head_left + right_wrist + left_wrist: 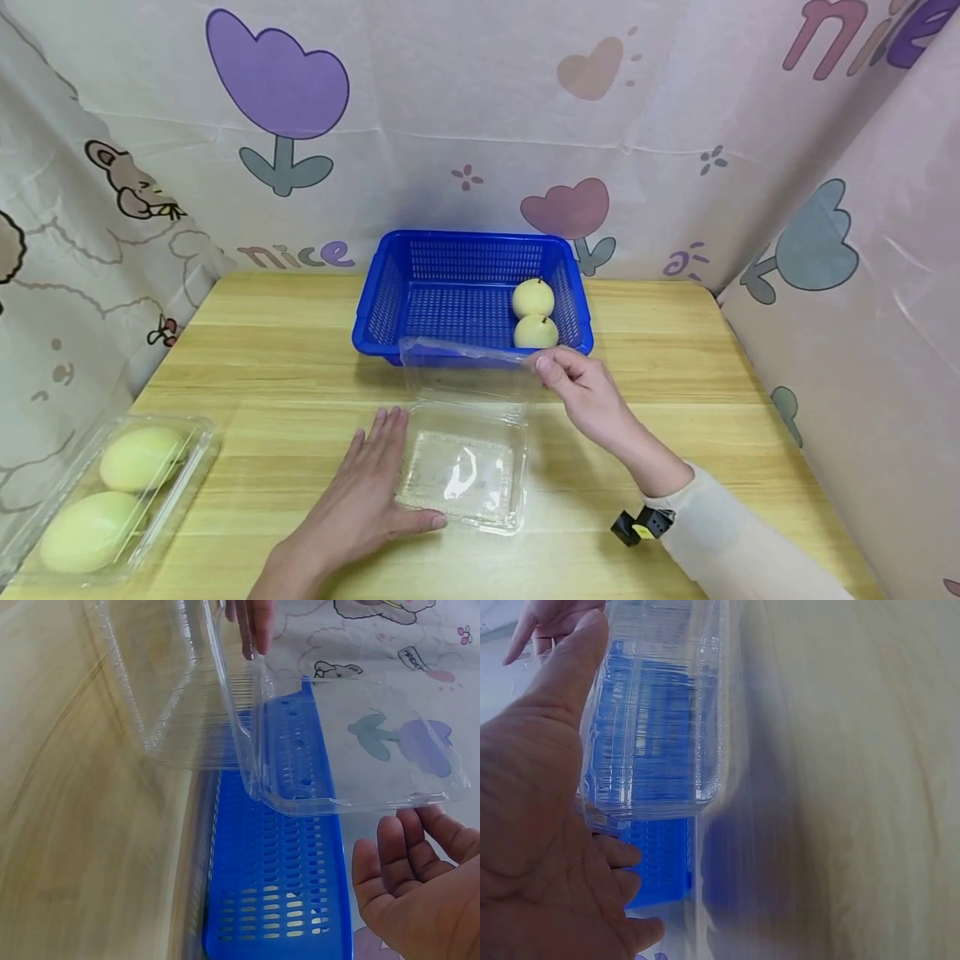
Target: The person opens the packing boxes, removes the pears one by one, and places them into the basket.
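Note:
A clear plastic clamshell box (461,471) sits on the table with its lid (468,372) raised at the far side. My right hand (588,396) pinches the lid's right corner between thumb and fingers, as the right wrist view also shows at the lid's edge (420,801). Along the box's left side lies my left hand (367,492), its fingers straight and its thumb over the near left corner. Nothing is inside the box. Behind the lid stands a blue plastic basket (465,237), holding two round pale yellow pears (533,298) at its right end.
On the table's left edge rests another clear box (201,450), closed over two pale yellow-green fruits (93,533). Printed cloth (420,108) hangs behind the table and along both sides. A small black device (641,527) is strapped at the right wrist.

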A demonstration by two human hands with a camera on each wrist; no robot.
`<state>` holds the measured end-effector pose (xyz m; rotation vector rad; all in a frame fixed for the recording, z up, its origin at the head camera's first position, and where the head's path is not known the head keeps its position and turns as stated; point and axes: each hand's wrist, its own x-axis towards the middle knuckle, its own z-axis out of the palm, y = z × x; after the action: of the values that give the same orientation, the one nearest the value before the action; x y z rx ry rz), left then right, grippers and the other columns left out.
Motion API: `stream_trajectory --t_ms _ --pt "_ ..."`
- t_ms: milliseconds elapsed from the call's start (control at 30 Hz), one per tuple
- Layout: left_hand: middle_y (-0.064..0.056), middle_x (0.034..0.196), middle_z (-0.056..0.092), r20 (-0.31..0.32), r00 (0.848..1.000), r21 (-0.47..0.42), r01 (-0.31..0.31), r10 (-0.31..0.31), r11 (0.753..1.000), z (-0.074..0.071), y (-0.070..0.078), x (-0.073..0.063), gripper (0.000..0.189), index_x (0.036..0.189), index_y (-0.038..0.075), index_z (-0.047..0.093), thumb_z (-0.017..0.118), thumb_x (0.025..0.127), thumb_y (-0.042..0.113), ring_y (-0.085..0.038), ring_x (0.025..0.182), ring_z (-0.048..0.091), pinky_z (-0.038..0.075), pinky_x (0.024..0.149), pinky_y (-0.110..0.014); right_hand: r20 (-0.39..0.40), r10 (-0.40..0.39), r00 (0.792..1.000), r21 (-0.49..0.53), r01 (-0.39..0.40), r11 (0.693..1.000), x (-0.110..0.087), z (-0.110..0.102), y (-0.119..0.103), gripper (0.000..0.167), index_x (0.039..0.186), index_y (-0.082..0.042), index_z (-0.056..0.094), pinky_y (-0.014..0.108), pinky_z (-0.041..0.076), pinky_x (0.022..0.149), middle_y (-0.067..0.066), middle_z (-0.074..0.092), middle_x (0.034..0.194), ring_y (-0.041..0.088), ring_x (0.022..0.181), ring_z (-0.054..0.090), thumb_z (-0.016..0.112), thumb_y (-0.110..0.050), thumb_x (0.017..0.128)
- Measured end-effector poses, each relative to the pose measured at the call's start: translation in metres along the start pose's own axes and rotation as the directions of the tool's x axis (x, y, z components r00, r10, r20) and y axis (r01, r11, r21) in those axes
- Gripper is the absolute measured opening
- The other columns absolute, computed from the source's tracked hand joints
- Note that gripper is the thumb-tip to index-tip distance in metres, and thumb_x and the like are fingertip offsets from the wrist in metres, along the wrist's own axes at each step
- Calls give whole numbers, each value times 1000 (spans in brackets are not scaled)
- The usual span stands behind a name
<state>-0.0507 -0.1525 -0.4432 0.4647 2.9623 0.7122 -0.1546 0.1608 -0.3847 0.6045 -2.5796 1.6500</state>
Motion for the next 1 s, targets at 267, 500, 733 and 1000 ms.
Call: stream_trajectory --t_ms 267,500,733,1000 --pt "-23 174 15 14 1000 -6 0 0 1000 5 6 4 140 168 -1 12 71 74 84 -38 163 11 13 130 -63 -9 75 997 -88 -76 993 -11 3 6 46 138 -1 61 30 59 90 14 70 117 20 102 66 74 -25 100" --pt "-24 174 12 23 1000 13 -7 7 1000 10 12 5 140 167 -2 9 62 76 90 -38 163 10 14 130 -62 -32 205 978 -135 -207 969 -32 15 18 71 153 1 43 38 61 95 16 64 128 25 112 66 76 -31 98" --pt "-22 175 10 70 997 -15 -38 39 999 14 20 4 138 168 -1 7 71 78 82 -36 164 5 10 131 -62 -48 306 951 -201 -310 929 -50 27 35 54 142 1 52 31 61 80 5 72 105 14 91 70 73 -28 101" --pt "-20 176 10 120 991 -25 -51 54 998 9 22 4 134 167 -1 11 71 79 80 -34 164 2 9 132 -62 -87 355 931 -131 -364 922 -52 5 50 35 134 -2 57 27 54 60 8 72 95 17 69 64 68 -15 103"
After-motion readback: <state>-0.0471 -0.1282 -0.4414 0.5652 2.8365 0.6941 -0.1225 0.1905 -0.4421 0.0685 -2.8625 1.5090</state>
